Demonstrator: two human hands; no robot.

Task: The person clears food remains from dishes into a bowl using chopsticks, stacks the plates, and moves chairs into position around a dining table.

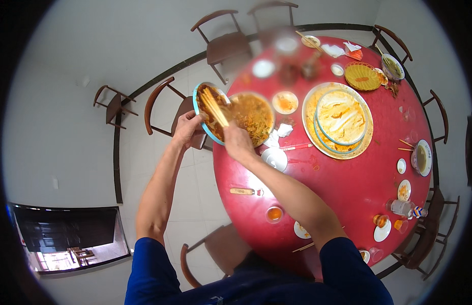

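Note:
My left hand (188, 129) grips the rim of a blue-rimmed plate (210, 127), which is tilted and smeared with brown sauce. My right hand (238, 142) is closed around a bundle of wooden chopsticks (213, 106), their far ends against the sauce on that plate. Just right of it lies a wide dish (255, 116) of shredded food in brownish sauce. The tilted plate overlaps the dish's left edge, and my right hand covers part of its lower side. Whether the two touch, I cannot tell.
On the red round table (335, 183) stand soiled stacked plates (341, 118), a yellow basket (361, 76), a soup bowl (423, 158) and a clear bottle (402, 207). Nearer are a white bowl (275, 159), a bottle opener (245, 191) and a cup of amber liquid (274, 214). Chairs (228, 45) surround the table.

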